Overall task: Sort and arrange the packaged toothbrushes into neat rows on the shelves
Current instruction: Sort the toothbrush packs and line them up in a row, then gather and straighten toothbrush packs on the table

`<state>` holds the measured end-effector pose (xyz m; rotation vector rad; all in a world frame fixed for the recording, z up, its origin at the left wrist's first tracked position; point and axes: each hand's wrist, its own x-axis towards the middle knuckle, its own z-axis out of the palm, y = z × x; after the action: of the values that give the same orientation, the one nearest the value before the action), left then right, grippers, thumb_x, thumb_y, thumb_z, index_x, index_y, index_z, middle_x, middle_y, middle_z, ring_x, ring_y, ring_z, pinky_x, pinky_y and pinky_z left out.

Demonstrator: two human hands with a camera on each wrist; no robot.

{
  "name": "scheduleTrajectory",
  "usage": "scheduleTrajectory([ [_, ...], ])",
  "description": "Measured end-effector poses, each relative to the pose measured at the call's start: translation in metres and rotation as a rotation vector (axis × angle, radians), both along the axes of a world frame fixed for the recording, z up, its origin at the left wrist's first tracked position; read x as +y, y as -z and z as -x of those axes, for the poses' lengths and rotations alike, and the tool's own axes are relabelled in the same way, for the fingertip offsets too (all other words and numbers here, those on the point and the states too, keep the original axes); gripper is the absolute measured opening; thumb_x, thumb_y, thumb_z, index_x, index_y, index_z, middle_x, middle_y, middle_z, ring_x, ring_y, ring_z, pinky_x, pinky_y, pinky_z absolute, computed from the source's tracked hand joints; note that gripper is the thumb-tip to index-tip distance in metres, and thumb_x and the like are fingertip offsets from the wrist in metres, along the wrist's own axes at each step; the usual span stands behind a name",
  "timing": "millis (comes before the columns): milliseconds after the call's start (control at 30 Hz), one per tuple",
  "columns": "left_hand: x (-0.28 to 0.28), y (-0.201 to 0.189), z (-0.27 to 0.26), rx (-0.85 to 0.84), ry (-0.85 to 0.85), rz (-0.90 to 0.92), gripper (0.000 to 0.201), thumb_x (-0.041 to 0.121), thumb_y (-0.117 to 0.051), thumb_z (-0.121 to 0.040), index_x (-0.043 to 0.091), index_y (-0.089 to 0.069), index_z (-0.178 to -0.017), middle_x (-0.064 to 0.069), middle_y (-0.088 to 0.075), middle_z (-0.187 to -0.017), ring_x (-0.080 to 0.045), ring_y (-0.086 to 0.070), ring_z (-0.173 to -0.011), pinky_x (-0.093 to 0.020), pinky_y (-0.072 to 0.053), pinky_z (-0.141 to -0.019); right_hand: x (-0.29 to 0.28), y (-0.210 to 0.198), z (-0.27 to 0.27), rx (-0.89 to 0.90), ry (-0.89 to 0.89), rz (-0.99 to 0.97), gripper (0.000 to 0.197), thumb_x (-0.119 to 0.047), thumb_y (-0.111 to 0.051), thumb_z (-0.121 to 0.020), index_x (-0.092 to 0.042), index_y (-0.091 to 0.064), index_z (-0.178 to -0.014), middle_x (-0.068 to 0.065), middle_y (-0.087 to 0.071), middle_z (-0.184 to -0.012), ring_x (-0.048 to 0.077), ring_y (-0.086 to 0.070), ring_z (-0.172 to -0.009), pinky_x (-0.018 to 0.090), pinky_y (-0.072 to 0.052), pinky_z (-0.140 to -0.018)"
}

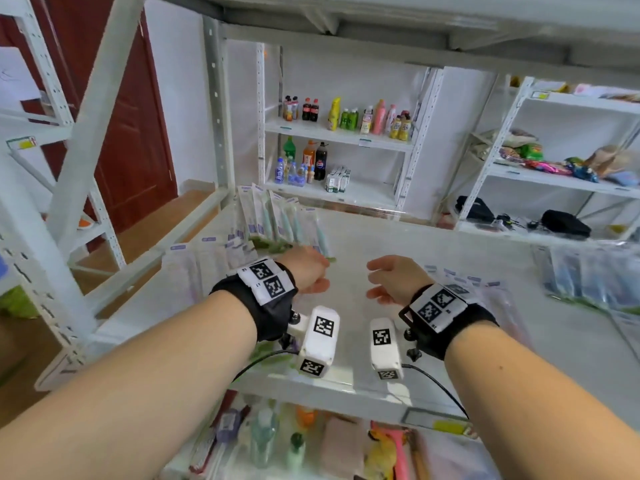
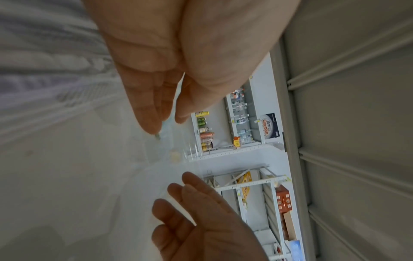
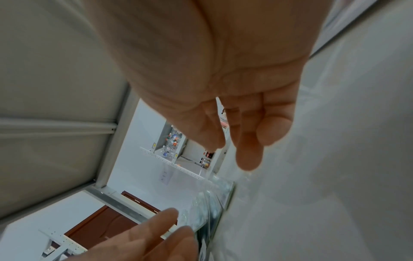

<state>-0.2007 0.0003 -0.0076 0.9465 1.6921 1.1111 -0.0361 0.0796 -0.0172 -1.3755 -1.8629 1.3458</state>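
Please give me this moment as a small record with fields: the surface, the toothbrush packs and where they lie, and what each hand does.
surface: white shelf
back-left packs: teal toothbrush packs, overlapping in a slanted row
left packs: pale packs beside the left wrist
right packs: blue packs at the right edge
left hand: pinches a clear pack between thumb and fingers
right hand: fingers relaxed, holds nothing
lower shelf: mixed toiletries, blurred

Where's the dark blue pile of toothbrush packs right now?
In the head view, the dark blue packs lie at the shelf's far right, beyond the right hand.
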Motion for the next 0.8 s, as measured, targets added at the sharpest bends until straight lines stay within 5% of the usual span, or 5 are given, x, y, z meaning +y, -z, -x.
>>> scheduleTrajectory([
  [200,-0.009,0.010,-0.054,-0.082,0.099,0.027,0.030,-0.010,-0.049,-0.089,-0.004,-0.058,-0.116,-0.009,-0.057,-0.087,-0.027,-0.058,-0.097,-0.042,-0.049,-0.096,-0.022,-0.002,-0.063,0.083,0.263,-0.266,0.022,0.001,-0.053,-0.085,-0.008,-0.065,-0.101,0.005,-0.065,-0.083,0.013,-0.063,-0.052,0.020,-0.045,-0.045],
  [400,-0.013,0.024,-0.099,-0.129,0.181,0.088,0.026,-0.008,-0.044,-0.088,0.011,-0.055,-0.074,-0.010,-0.051,-0.076,-0.021,-0.053,-0.065,-0.031,-0.049,-0.071,-0.022,-0.004,-0.140,-0.026,0.585,-0.426,0.022,-0.004,-0.052,-0.084,-0.015,-0.066,-0.098,0.001,-0.067,-0.084,0.002,-0.057,-0.041,0.009,-0.040,-0.038],
  [467,-0.012,0.026,-0.112,-0.106,0.200,0.100,0.026,-0.006,-0.046,-0.087,0.013,-0.054,-0.072,-0.010,-0.052,-0.075,-0.021,-0.053,-0.064,-0.031,-0.049,-0.069,-0.022,-0.004,-0.160,-0.059,0.629,-0.397,0.022,-0.005,-0.054,-0.085,-0.013,-0.066,-0.102,0.005,-0.069,-0.092,0.011,-0.062,-0.055,0.011,-0.044,-0.045],
  [567,-0.008,0.029,-0.131,-0.037,0.244,0.101,0.024,-0.005,-0.048,-0.085,0.012,-0.053,-0.069,-0.011,-0.051,-0.070,-0.028,-0.050,-0.070,-0.034,-0.045,-0.071,-0.025,0.000,-0.178,-0.119,0.641,-0.333,0.025,-0.006,-0.057,-0.086,-0.010,-0.066,-0.108,0.009,-0.068,-0.105,0.025,-0.065,-0.087,0.029,-0.052,-0.080],
  [800,0.013,0.034,-0.173,0.210,0.330,0.107,0.020,0.019,-0.063,-0.083,0.004,-0.059,-0.070,-0.015,-0.054,-0.065,-0.025,-0.046,-0.060,-0.028,-0.036,-0.064,-0.024,0.012,-0.210,-0.167,0.636,-0.298,0.024,-0.006,-0.059,-0.085,-0.010,-0.066,-0.108,0.008,-0.066,-0.109,0.015,-0.053,-0.087,0.022,-0.037,-0.079],
])
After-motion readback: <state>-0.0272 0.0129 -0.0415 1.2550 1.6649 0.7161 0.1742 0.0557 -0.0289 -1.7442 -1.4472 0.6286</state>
